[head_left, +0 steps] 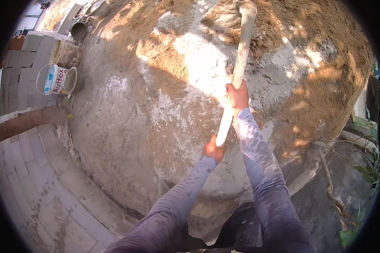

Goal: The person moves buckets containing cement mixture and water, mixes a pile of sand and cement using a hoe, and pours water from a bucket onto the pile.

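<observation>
Hands (239, 98) grip handle (241, 55); blade (222, 17) apparently cropped.

The hoe (242, 48) stretches forward over the sand (333, 105), left hand (214, 150) at its near end, right hand (239, 98) farther up. Left, buckets (58, 80) sit beside blocks (29, 59); right, branches (327, 181).

Two hands (239, 98), one hoe (242, 50).
Left of the hoe: one Avitex bucket (60, 80), three other containers (67, 55), one tree trunk (29, 122).

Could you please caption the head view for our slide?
Left hand and right hand grip a long, pale wooden handle over brown soil.
</observation>
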Tool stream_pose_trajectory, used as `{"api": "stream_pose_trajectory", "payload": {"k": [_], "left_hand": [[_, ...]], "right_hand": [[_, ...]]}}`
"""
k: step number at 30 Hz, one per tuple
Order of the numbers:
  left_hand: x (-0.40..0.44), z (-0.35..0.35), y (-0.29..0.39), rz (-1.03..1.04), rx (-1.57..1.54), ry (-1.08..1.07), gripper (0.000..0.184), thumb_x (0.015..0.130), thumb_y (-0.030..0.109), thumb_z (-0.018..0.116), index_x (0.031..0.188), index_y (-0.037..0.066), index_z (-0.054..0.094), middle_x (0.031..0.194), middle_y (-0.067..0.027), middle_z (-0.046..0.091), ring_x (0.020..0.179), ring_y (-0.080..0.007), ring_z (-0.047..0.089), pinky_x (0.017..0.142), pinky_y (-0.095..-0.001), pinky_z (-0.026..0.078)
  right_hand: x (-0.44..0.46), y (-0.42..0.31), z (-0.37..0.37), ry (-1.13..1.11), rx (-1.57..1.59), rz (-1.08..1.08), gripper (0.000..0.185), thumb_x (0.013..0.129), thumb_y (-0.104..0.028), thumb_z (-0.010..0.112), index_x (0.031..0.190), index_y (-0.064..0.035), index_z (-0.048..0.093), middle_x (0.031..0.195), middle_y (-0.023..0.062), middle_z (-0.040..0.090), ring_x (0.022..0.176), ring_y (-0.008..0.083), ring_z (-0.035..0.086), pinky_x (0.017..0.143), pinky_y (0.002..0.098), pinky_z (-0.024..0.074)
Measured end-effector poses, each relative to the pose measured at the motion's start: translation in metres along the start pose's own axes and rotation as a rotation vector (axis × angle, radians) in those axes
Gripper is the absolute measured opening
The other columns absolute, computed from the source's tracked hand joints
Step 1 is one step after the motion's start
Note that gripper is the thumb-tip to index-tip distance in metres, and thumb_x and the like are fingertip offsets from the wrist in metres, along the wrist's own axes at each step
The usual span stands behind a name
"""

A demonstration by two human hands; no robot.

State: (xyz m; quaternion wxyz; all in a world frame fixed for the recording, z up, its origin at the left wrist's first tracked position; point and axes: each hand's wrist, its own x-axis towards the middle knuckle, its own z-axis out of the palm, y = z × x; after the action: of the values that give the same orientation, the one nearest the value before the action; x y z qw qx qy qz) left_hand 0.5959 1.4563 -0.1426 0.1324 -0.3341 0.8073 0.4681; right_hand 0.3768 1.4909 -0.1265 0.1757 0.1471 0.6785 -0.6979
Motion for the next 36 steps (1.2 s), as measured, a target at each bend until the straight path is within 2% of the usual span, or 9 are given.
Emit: {"api": "stream_pose_trajectory", "payload": {"k": [4, 9, 16, 18, 22, 26, 28, 31, 36], "left_hand": [[0.085, -0.038, 0.056, 0.179, 0.145, 0.092, 0.032, 0.076, 0.013, 0.066, 0.101, 0.002, 0.050, 0.083, -0.0243, 0.065, 0.085, -0.0427, 0.064, 0.075, -0.0469, 0.051], [0.231, -0.076, 0.209, 0.284, 0.117, 0.046, 0.056, 0.080, 0.024, 0.065, 0.126, -0.001, 0.046, 0.094, -0.0263, 0.067, 0.077, -0.0372, 0.068, 0.069, -0.0404, 0.054], [0.238, -0.021, 0.165, 0.071, 0.096, -0.117, 0.058, 0.074, 0.025, 0.071, 0.120, -0.004, 0.049, 0.102, -0.0247, 0.065, 0.103, -0.0398, 0.062, 0.087, -0.0432, 0.049], [0.193, -0.008, 0.141, 0.137, 0.105, 0.031, 0.045, 0.077, 0.019, 0.065, 0.109, -0.009, 0.049, 0.088, -0.0269, 0.065, 0.071, -0.0363, 0.067, 0.060, -0.0414, 0.054], [0.078, -0.016, 0.087, 0.078, 0.089, -0.061, 0.035, 0.076, 0.012, 0.058, 0.106, -0.002, 0.048, 0.090, -0.0288, 0.062, 0.095, -0.0438, 0.061, 0.084, -0.0455, 0.049], [0.009, -0.031, 0.011, -0.173, -0.006, -0.183, 0.031, 0.078, 0.015, 0.060, 0.104, 0.003, 0.049, 0.086, -0.0253, 0.064, 0.087, -0.0441, 0.063, 0.075, -0.0484, 0.050], [-0.028, -0.018, -0.064, -0.173, 0.215, -0.212, 0.031, 0.079, 0.018, 0.062, 0.104, 0.005, 0.049, 0.084, -0.0242, 0.065, 0.083, -0.0449, 0.063, 0.071, -0.0503, 0.050], [-0.076, -0.002, -0.096, -0.202, 0.118, -0.201, 0.033, 0.078, 0.020, 0.064, 0.104, 0.008, 0.049, 0.083, -0.0248, 0.065, 0.080, -0.0457, 0.063, 0.070, -0.0515, 0.050], [-0.016, 0.004, -0.066, -0.085, 0.112, -0.080, 0.033, 0.077, 0.021, 0.066, 0.103, 0.009, 0.050, 0.081, -0.0236, 0.065, 0.078, -0.0452, 0.063, 0.068, -0.0509, 0.050]], "right_hand": [[0.063, -0.069, 0.043, -0.145, -0.039, -0.136, 0.062, 0.078, -0.018, 0.065, 0.126, 0.0087, 0.037, 0.078, 0.0114, 0.062, 0.060, 0.0164, 0.061, 0.057, 0.0302, 0.0526], [0.140, -0.094, 0.057, -0.119, -0.636, -0.215, 0.073, 0.084, -0.028, 0.060, 0.138, 0.0075, 0.024, 0.118, 0.0263, 0.059, 0.104, 0.0324, 0.063, 0.093, 0.0371, 0.0491], [0.125, -0.100, 0.043, -0.090, -0.995, -0.137, 0.084, 0.089, -0.031, 0.053, 0.147, 0.0044, 0.003, 0.135, 0.0288, 0.046, 0.123, 0.0374, 0.050, 0.106, 0.0370, 0.0387], [0.125, -0.097, 0.039, -0.112, -0.894, -0.116, 0.081, 0.089, -0.031, 0.051, 0.147, 0.0039, 0.006, 0.136, 0.0307, 0.044, 0.125, 0.0392, 0.048, 0.109, 0.0383, 0.0360], [0.134, -0.081, 0.046, -0.066, -0.600, -0.028, 0.076, 0.086, -0.016, 0.056, 0.144, 0.0065, 0.012, 0.112, 0.0257, 0.061, 0.091, 0.0319, 0.066, 0.081, 0.0360, 0.0547], [0.086, -0.007, 0.036, -0.103, -0.365, 0.132, 0.062, 0.080, -0.007, 0.060, 0.131, 0.0138, 0.031, 0.091, 0.0205, 0.065, 0.064, 0.0230, 0.065, 0.057, 0.0313, 0.0543], [0.054, 0.082, 0.029, 0.009, -0.256, 0.119, 0.048, 0.076, -0.008, 0.064, 0.118, 0.0034, 0.044, 0.079, 0.0151, 0.064, 0.053, 0.0214, 0.060, 0.050, 0.0329, 0.0517], [-0.021, 0.086, 0.026, -0.016, -0.163, 0.281, 0.039, 0.075, -0.006, 0.064, 0.109, -0.0068, 0.045, 0.070, 0.0084, 0.059, 0.046, 0.0179, 0.056, 0.041, 0.0332, 0.0479], [0.028, 0.030, 0.030, -0.039, -0.065, -0.071, 0.035, 0.077, -0.002, 0.064, 0.107, 0.0003, 0.046, 0.080, 0.0092, 0.059, 0.052, 0.0158, 0.055, 0.045, 0.0301, 0.0480]]}}
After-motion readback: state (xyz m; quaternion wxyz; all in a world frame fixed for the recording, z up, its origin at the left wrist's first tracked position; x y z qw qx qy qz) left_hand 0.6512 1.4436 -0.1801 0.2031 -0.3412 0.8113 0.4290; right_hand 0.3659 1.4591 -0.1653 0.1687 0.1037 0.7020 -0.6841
